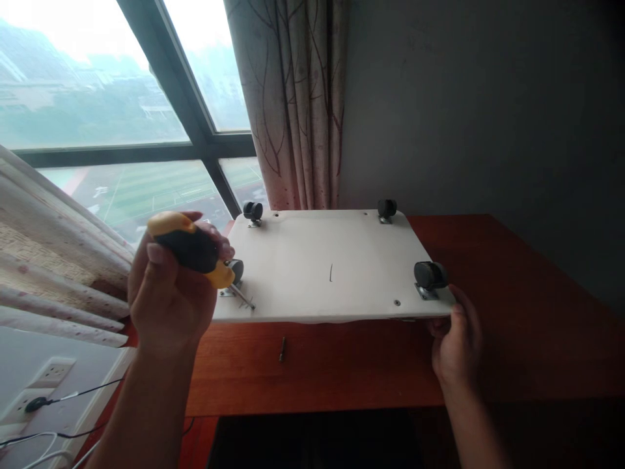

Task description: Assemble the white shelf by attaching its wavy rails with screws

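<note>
A short dark stroke is drawn near the middle of the white board (303,251), and a small scrawled mark, too fine to be read, is seen beside the tip of the screwdriver (191,250). The yellow-and-black handle is wrapped by the left hand (170,293), which is raised over the board's near left corner with the thumb laid along the grip; the shaft is slanted down to the right, its tip at the board's surface. The near right corner is grasped by the right hand (456,339), low at the edge. The board is laid on the wooden table (361,371), its four casters (430,275) turned upward. A small metal piece (282,350) is left in front.
</note>
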`<state>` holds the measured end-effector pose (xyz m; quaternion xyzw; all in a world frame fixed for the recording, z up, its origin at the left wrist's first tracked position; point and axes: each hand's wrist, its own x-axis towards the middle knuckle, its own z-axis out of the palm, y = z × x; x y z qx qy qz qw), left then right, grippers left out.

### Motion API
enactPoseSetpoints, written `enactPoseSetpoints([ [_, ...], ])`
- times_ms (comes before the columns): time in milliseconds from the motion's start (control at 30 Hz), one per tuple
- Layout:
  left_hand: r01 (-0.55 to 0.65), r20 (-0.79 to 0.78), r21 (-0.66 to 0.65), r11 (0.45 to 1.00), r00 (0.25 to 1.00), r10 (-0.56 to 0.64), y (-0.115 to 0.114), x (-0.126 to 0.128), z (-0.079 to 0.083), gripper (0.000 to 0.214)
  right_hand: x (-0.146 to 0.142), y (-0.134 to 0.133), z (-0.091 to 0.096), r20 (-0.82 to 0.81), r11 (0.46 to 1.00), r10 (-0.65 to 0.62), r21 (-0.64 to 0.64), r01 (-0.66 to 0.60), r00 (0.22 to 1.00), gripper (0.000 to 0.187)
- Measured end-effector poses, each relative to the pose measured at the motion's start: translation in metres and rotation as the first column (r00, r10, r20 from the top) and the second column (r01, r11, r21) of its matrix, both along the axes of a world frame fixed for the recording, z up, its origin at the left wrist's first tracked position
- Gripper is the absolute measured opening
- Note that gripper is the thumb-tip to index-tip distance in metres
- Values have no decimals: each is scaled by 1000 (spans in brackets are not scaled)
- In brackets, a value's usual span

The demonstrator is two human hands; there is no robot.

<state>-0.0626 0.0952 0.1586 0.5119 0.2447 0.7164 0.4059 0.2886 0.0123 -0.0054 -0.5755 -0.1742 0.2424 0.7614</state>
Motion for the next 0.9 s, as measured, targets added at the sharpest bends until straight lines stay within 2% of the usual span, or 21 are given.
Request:
enactPoseSetpoints([
  [133, -9, 31, -31, 999, 999, 10, 4, 1, 0, 48, 0, 0, -1, 8, 1000, 3, 4, -3, 1000, 48],
  [267, 4, -22, 58, 998, 1000, -3, 2, 4, -1, 33, -1, 0, -1, 4, 1000, 5, 8, -5, 1000, 48],
  [367, -7, -55, 96, 995, 998, 12, 0, 4, -1, 33, 0, -1, -1, 14, 1000, 13, 1, -13, 1000, 47],
  [633, -85, -91, 93, 992, 991, 94, -2, 4, 1, 39, -2, -1, 3, 14, 1000, 17, 15, -17, 1000, 47],
  [733, -55, -73, 101, 993, 995, 62, -2, 1, 0, 35, -2, -1, 4, 10, 1000, 12, 6, -12, 1000, 48],
  [900, 107, -107, 67, 992, 989, -100, 2, -12, 1, 39, -2, 0, 2, -11, 1000, -4, -5, 4, 1000, 49],
])
